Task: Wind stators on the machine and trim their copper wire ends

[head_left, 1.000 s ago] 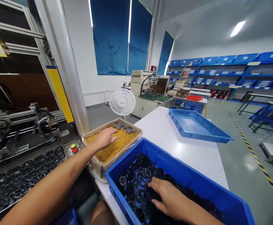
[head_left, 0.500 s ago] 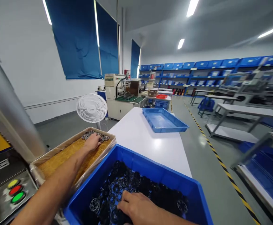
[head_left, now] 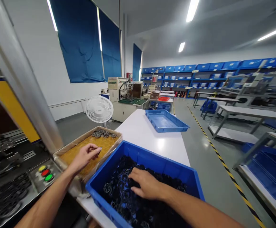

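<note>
My left hand hovers over the cardboard box lined with clear plastic. Its fingers are pinched together, and whatever small thing may be between them is too hidden to make out. A yellow-brown layer fills that box, with dark spoked wheel-shaped parts lying along its far end. Inside the deep blue bin my right hand is curled over black wheel-shaped parts, its thumb and fingers closed around some of them. Many such parts are heaped loosely in the bin.
A shallow blue tray stands farther along the white table. To my left is a machine with yellow, red and green buttons and more black parts. A white fan stands behind the box.
My left hand has come back from the parts at the box's far end toward me. My right hand has shifted slightly up within the bin. The view has turned a little left.
</note>
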`<action>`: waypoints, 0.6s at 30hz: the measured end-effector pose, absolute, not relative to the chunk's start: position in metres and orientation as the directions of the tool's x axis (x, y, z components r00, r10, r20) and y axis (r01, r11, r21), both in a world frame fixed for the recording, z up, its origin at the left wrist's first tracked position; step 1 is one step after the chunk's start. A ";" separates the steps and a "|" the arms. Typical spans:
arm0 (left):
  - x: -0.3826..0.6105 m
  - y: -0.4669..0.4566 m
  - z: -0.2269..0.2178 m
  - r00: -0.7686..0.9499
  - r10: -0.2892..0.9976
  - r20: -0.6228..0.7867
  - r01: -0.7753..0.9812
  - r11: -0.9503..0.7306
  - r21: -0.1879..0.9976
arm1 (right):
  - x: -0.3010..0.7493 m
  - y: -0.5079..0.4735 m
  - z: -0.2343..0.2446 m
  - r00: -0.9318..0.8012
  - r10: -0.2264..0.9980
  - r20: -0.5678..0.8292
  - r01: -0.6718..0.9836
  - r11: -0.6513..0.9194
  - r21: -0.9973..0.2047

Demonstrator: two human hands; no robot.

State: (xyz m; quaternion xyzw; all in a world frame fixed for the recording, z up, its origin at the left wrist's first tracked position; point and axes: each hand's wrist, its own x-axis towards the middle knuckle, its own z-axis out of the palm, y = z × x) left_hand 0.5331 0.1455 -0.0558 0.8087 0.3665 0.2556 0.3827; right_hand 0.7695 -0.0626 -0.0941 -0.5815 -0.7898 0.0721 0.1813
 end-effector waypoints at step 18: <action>0.438 -0.082 -0.074 0.431 0.898 0.088 -0.436 0.122 0.892 | 0.626 -0.103 -0.055 -0.406 0.503 0.763 0.385 0.851 -0.357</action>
